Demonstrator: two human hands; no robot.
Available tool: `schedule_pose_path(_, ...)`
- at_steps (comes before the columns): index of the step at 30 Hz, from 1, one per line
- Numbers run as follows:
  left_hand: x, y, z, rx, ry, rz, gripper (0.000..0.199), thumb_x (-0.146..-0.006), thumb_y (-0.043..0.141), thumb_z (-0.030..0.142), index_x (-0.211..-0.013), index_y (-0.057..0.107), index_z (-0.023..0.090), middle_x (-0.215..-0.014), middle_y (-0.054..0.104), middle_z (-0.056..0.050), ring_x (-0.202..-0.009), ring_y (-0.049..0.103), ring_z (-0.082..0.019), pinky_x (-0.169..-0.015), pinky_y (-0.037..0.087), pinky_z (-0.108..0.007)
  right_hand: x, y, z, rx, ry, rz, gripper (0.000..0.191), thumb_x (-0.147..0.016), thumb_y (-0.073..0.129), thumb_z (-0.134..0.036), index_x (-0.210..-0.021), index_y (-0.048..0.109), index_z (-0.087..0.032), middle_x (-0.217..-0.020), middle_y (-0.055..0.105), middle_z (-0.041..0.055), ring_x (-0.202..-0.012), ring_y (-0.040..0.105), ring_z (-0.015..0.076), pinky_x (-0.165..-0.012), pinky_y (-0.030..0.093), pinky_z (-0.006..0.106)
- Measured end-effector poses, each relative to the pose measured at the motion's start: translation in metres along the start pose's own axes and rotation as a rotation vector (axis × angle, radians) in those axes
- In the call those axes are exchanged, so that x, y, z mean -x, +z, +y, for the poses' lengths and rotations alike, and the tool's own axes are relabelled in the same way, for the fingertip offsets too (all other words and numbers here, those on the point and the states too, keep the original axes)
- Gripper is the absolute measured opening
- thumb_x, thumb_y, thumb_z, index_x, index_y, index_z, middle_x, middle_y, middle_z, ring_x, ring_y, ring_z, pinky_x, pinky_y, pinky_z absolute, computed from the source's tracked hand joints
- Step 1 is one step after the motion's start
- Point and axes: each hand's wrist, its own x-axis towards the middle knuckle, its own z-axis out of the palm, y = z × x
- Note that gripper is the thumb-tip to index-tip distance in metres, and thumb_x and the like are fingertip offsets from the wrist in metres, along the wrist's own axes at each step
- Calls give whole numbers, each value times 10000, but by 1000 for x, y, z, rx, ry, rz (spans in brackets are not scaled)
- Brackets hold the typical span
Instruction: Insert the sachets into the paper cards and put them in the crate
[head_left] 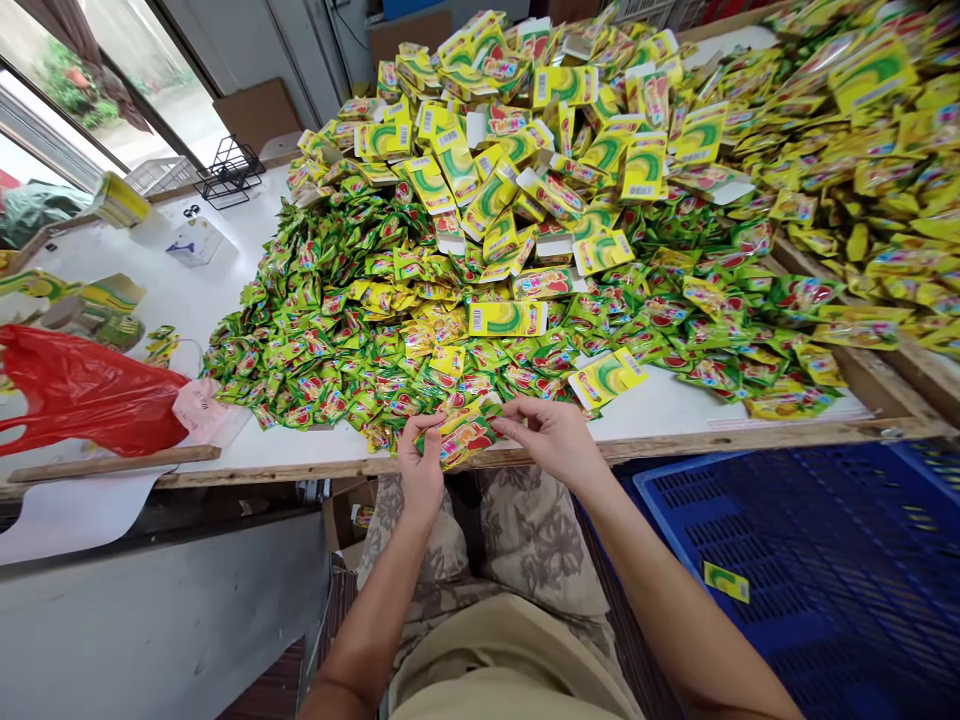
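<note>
Near the table's front edge, my left hand (pixel 421 462) grips a yellow-green box (pixel 466 432) with red lettering, its fingers wrapped round the left end. My right hand (pixel 545 434) pinches at the box's right end, thumb and forefinger together; green shows there, but its exact shape is too small to tell. Beyond my hands lies a wide heap of small green packets (pixel 300 340). Many yellow boxes (pixel 510 318) are piled on top of the heap. One yellow box (pixel 607 378) rests at the front, just beyond my right hand.
A red plastic bag (pixel 97 390) lies on the white table (pixel 247 232) at left, near a black wire rack (pixel 231 172). Yellow packets (pixel 862 200) are heaped at right behind wooden strips. Below right stands a blue crate (pixel 810 540) with a yellow box (pixel 726 582) inside.
</note>
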Motion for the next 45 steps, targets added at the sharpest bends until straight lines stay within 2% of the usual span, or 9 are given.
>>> schedule_pose_path(5, -2, -5, 5, -84, 40, -91, 322, -793, 663, 529, -836, 660, 210, -826, 650, -27, -807, 610, -187, -761, 485, -281, -2, 1, -3, -66, -87, -338, 401, -845, 504, -409, -521, 402, -195, -527, 367, -40, -517, 361, 108, -498, 252, 239)
schedule_pose_path(13, -2, -11, 24, -189, -18, -379, 429, -605, 850, 288, -967, 632, 210, -956, 660, -20, -839, 633, -169, -758, 496, -256, 3, -12, 11, -411, 245, -701, 343, -862, 520, -536, -751, 487, -213, -353, 407, -100, -307, 277, 82, -386, 189, 220)
schedule_pose_path(18, -1, -6, 20, -148, -59, -292, 356, -660, 820, 295, -938, 615, 206, -874, 670, 4, -774, 627, -139, -717, 491, -238, 7, -6, 9, -377, 205, -562, 383, -852, 559, -567, -888, 563, -186, -447, 483, -83, -342, 395, 87, -388, 257, 210)
schedule_pose_path(23, -5, 1, 15, 8, -67, -30, 358, -613, 850, 293, -863, 617, 186, -840, 672, 8, -767, 641, -135, -740, 510, -255, 14, 4, 14, -383, 185, -6, 392, -821, 620, -538, -1024, 608, -202, -912, 671, 51, -478, 482, 95, -434, 431, 248)
schedule_pose_path(26, -5, 9, 14, 167, -128, -10, 384, -621, 849, 310, -886, 594, 199, -844, 679, 15, -753, 657, -132, -740, 529, -270, 18, 21, 21, -402, 149, 211, 468, -746, 713, -514, -1079, 555, -225, -999, 641, 62, -613, 564, 137, -547, 523, 290)
schedule_pose_path(31, -2, 16, 10, 132, -87, -166, 290, -793, 716, 390, -1005, 624, 216, -1092, 677, -60, -1013, 652, -188, -913, 508, -332, 8, 35, 23, -479, 72, 131, 378, -798, 671, -507, -1023, 522, -243, -874, 640, 31, -744, 617, 197, -674, 542, 335)
schedule_pose_path(38, -19, 16, -2, -270, 179, -365, 311, -820, 684, 278, -1126, 636, 251, -1080, 681, -87, -999, 637, -242, -886, 516, -383, -5, 7, 31, -18, -180, 25, 231, -861, 621, -348, -1060, 612, -230, -959, 649, 49, -720, 576, 192, -730, 475, 353)
schedule_pose_path(42, -20, 20, -11, -180, 135, -330, 365, -772, 734, 257, -1123, 636, 254, -1063, 690, -80, -945, 665, -238, -836, 537, -361, -4, 6, 42, -291, -10, -27, 336, -879, 570, -475, -1109, 604, -233, -892, 635, 30, -749, 586, 194, -706, 494, 336)
schedule_pose_path(45, -18, 23, -13, -143, 156, -269, 452, -772, 735, 256, -1193, 571, 271, -1135, 651, -70, -876, 679, -186, -772, 546, -302, -7, 8, 44, -423, 129, -43, 366, -836, 588, -575, -917, 630, -221, -738, 591, -6, -667, 565, 169, -637, 482, 298)
